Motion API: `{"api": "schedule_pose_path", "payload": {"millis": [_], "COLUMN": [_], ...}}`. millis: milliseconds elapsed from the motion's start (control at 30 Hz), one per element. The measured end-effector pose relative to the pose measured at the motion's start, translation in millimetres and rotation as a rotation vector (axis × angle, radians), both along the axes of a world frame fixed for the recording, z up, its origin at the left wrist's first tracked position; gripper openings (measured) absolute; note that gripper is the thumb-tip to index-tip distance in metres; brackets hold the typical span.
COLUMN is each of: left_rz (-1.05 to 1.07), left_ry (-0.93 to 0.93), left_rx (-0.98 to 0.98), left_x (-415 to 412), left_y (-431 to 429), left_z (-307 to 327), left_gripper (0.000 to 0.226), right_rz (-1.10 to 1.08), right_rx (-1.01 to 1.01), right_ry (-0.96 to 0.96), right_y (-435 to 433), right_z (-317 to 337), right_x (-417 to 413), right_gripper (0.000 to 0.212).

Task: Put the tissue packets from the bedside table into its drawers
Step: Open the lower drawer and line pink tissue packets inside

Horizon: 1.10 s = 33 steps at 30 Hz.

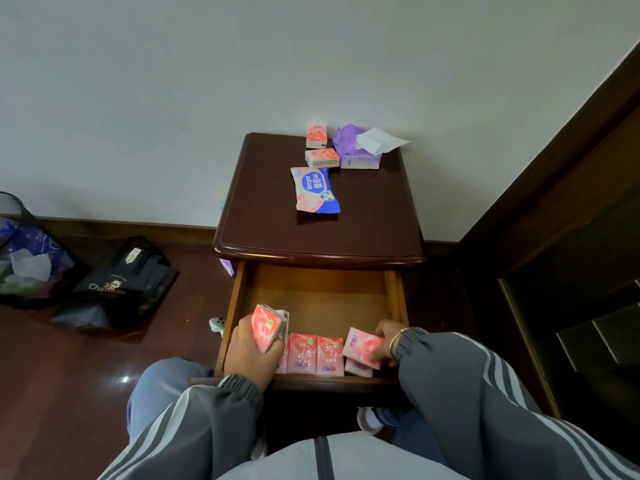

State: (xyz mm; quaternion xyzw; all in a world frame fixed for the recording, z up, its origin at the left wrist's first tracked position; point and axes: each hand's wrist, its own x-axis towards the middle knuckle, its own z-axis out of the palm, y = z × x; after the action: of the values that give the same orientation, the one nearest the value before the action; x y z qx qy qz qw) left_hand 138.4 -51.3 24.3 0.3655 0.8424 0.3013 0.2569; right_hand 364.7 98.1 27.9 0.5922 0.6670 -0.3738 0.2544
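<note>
Wall (138, 81): plain off-white, evenly lit. A dark wood baseboard (121, 227) runs along its foot. Floor (62, 410): dark reddish wood, glossy, 1 bright glare spot (124, 378) at lower left. The dark wood bedside table (374, 223) stands against the wall, its top polished. At the right edge is a dark wood panel (561, 161); can't tell if it's a door or a wardrobe. On the floor at left, 1 black mesh bin (24, 216) has 1 black bag (121, 282) just beside it. Light is soft, shadows weak.
</note>
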Motion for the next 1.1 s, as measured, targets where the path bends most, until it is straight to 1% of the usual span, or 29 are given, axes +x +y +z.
{"api": "schedule_pose_path", "payload": {"millis": [33, 133, 167, 200, 267, 300, 400, 467, 533, 567, 633, 700, 733, 800, 967, 1000, 1100], "left_rz": [-0.003, -0.003, 0.003, 0.01, 0.023, 0.028, 0.034, 0.032, 0.028, 0.024, 0.021, 0.027, 0.027, 0.023, 0.029, 0.025, 0.017], "left_ry": [0.001, 0.002, 0.004, 0.005, 0.007, 0.012, 0.024, 0.034, 0.027, 0.019, 0.016, 0.021, 0.019, 0.016, 0.01, 0.013, 0.018], "left_rx": [-0.002, -0.003, 0.004, 0.014, 0.037, 0.043, 0.05, 0.055, 0.058, 0.054, 0.049, 0.056, 0.063, 0.072, 0.062, 0.064, 0.075], "left_x": [0, -2, -2, -2, -1, -1, -1, -1, 0, 1, 1, 0, 0, 0, -1, 0, 0], "left_y": [0, -1, -1, -1, 0, 0, 1, 0, -1, -1, 0, 0, 0, 0, 0, 0, 0], "left_z": [0, -2, -3, -3, -4, -5, -6, -6, -6, -5, -5, -6, -7, -9, -13, -13, -14], "left_gripper": [0.053, 0.054, 0.054, 0.054, 0.053, 0.053, 0.052, 0.051, 0.051, 0.052, 0.053, 0.052, 0.052, 0.052, 0.053, 0.053, 0.053], "right_rz": [-0.035, -0.194, -0.19, -0.139, 0.054, 0.173, 0.491, 0.618, 0.594, 0.624, 0.665, 0.566, 0.561, 0.647, 0.702, 0.68, 0.621], "right_rx": [0.063, 0.242, 0.296, 0.328, 0.33, 0.293, 0.093, -0.035, -0.11, -0.092, 0.001, 0.134, 0.203, 0.311, 0.331, 0.328, 0.237], "right_ry": [0.059, 0.382, 0.445, 0.46, 0.396, 0.337, 0.138, 0.012, -0.011, -0.027, -0.15, -0.13, -0.114, -0.151, -0.193, -0.198, -0.223], "right_y": [-1, 4, 10, 17, 30, 36, 39, 34, 27, 22, 18, 17, 17, 12, -5, -6, -4], "right_z": [-2, 6, 12, 20, 35, 41, 45, 41, 27, 20, 8, 1, 1, 1, -13, -15, -15], "right_x": [1, 13, 18, 23, 26, 25, 8, -6, -18, -21, -24, -14, -7, 6, 7, 6, 0], "right_gripper": [0.05, 0.032, 0.03, 0.029, 0.032, 0.032, 0.033, 0.037, 0.041, 0.042, 0.04, 0.041, 0.041, 0.043, 0.036, 0.039, 0.065]}}
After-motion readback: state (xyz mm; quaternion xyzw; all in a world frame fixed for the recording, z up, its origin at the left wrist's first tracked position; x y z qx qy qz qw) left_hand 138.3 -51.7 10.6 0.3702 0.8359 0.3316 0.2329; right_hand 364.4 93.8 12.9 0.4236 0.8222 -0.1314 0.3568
